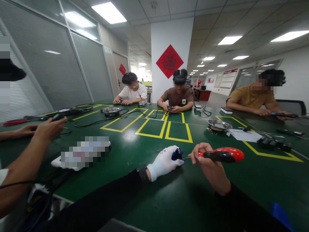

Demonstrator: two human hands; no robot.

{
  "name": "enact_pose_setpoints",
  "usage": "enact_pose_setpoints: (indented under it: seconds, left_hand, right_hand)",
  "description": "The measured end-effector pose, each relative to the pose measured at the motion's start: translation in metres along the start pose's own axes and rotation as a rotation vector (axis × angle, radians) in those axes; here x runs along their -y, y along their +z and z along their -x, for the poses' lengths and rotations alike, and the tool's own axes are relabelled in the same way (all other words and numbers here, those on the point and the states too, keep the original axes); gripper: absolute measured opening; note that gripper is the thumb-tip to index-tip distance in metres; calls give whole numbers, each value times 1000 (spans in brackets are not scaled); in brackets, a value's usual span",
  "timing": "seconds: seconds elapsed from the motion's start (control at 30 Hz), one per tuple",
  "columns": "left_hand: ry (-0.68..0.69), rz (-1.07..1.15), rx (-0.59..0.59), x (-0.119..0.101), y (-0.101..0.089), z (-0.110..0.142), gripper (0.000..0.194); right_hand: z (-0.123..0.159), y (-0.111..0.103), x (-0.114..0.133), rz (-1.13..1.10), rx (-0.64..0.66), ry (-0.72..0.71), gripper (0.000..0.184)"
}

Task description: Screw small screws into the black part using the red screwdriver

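Black sleeves (108,195) slant inward, hands (165,162) nearly meeting along a screwdriver (223,155).

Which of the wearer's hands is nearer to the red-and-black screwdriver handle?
Right. The right hand holds the screwdriver handle near its front end; the gloved left hand, farther left, grips a blue part, apart from the handle.

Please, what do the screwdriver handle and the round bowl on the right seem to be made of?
Screwdriver handle: probably hard, glossy plastic, because the red part shows bright highlights; the black part may be rubber.
Round bowl: likely polished metal, perhaps stainless steel, given its silvery, reflective surface.
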State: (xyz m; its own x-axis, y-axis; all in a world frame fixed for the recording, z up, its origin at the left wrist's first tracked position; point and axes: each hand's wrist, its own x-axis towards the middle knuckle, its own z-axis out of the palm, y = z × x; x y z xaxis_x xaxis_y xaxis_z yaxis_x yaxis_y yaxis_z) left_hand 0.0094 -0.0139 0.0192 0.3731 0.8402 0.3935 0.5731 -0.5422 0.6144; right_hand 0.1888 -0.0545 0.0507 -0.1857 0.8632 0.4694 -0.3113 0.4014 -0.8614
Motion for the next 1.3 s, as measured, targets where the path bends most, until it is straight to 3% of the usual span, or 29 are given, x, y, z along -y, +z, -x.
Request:
enact_pose_setpoints:
  seconds: [0.1,0.27,0.33,0.47,0.83,1.0,1.3]
  left_hand:
    - [-2,11,3,0,-1,0,28]
    - [4,16,15,1,-1,1,29]
    - [8,21,25,2,0,1,35]
    - [12,34,19,5,0,1,42]
    - [-10,0,7,2,0,2,42]
    - [-22,-12,-14,1,0,2,33]
    - [-46,-19,-8,-6,-2,1,24]
  right_hand:
    - [1,0,-1,199,-24,-40,13]
    - [4,-5,0,634,-45,-237,6]
    - [6,-7,0,704,-59,-217,6]
    - [8,-6,-2,605,-75,-119,9]
    - [8,-5,-8,501,-173,-109,14]
    - [7,-3,-6,491,-188,-122,15]
    - [2,5,3,345,-217,-8,28]
